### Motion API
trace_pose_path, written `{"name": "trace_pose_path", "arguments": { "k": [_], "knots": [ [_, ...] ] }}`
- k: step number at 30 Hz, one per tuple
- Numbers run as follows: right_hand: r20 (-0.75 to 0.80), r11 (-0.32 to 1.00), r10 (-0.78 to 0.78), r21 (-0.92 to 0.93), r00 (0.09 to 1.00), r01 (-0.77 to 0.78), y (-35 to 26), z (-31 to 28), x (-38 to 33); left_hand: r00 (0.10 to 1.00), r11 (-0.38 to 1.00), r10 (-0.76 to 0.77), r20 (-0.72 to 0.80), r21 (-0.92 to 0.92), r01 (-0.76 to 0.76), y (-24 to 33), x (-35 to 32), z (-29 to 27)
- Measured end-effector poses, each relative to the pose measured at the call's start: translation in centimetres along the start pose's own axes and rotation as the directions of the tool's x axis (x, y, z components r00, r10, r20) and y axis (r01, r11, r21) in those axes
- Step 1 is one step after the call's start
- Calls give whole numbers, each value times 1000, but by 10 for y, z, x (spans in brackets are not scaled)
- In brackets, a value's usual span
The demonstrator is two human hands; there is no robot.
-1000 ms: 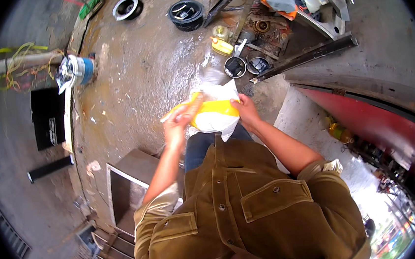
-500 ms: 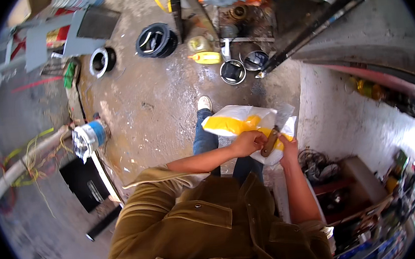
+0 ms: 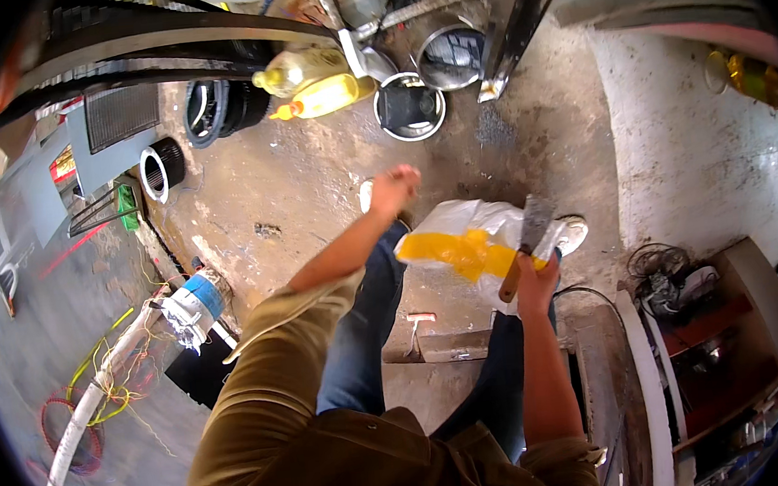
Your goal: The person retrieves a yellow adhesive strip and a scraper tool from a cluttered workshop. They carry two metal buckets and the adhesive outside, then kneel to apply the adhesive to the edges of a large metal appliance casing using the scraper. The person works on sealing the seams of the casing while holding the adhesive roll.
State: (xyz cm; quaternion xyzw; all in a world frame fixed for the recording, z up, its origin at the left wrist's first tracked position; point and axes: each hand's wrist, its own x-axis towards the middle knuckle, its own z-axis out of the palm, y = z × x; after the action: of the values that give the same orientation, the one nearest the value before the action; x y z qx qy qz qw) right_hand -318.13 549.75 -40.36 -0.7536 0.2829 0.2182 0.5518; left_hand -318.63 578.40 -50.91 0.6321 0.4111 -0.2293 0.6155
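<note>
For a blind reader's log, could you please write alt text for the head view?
Seen from above, the person's right hand grips a wooden-handled flat metal scraper and a white-and-yellow plastic bag, while the empty left hand is raised over the stained concrete floor.

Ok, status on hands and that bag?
Right hand grips white-and-yellow bag plus wooden-handled scraper. Left hand free, raised. Nothing blocking.
</note>
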Motion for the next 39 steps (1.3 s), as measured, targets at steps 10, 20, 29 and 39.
{"name": "trace_pose_path", "arguments": {
  "k": [10, 20, 29, 39],
  "knots": [
    [-81, 991, 115, 72, 990, -110, 78, 5, 39, 941, 692, -305, -148, -713, 112, -92, 187, 36],
    [-160, 987, 110, 135, 981, -88, 75, 27, 49, 944, 946, -274, -184, -229, 230, -48, 35, 31],
    [-65, 908, 186, 391, 980, -147, 53, 31, 50, 992, 993, -120, 38, -1, 120, -23, -59, 86],
    [-122, 878, 296, 426, 947, -220, 77, -6, 65, 853, 996, 12, 522, -86, 38, 15, 1, 62]
  ]
}}
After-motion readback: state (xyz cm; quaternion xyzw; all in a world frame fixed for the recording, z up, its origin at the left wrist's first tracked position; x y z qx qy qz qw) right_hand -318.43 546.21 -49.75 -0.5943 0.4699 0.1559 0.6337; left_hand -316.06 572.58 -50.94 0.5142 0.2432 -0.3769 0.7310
